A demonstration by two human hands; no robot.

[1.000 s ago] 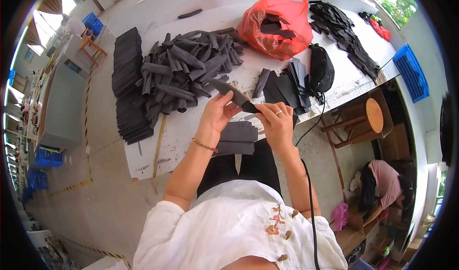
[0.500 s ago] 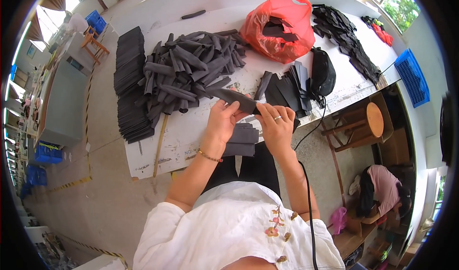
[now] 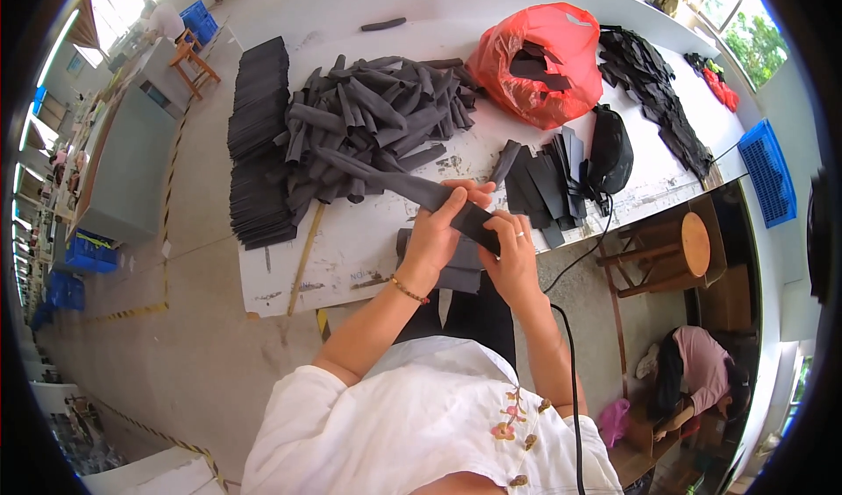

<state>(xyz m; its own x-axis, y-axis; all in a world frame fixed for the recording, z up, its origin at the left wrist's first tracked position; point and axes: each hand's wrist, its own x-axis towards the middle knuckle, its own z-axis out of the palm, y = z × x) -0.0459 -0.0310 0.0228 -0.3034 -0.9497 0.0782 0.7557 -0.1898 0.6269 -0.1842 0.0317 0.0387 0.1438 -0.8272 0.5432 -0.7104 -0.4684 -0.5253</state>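
Note:
Between my two hands, above the table's near edge, is a long dark grey fabric sleeve [image 3: 399,182]. My left hand [image 3: 438,230] is closed round its middle, thumb on top. At the near right end, my right hand [image 3: 512,256] pinches a flat black section [image 3: 478,228]; whether this is a separate strip inside the sleeve I cannot tell. The sleeve's far end reaches over a loose heap of similar grey sleeves [image 3: 373,100]. Below my hands, folded grey fabric pieces [image 3: 459,271] lie at the table edge, partly hidden by my left hand.
Neat stacked grey pieces [image 3: 259,144] line the table's left side. Flat black strips [image 3: 544,179], a black pouch [image 3: 610,153], a red plastic bag [image 3: 535,65] and a black pile [image 3: 653,92] lie rightward. A cable [image 3: 570,363] runs past my right arm. A person [image 3: 702,368] bends beside a stool [image 3: 693,243].
The sleeve now stretches farther toward the heap, and more of the flat black end shows between my hands. Both hands sit slightly lower and to the right in the shifted view.

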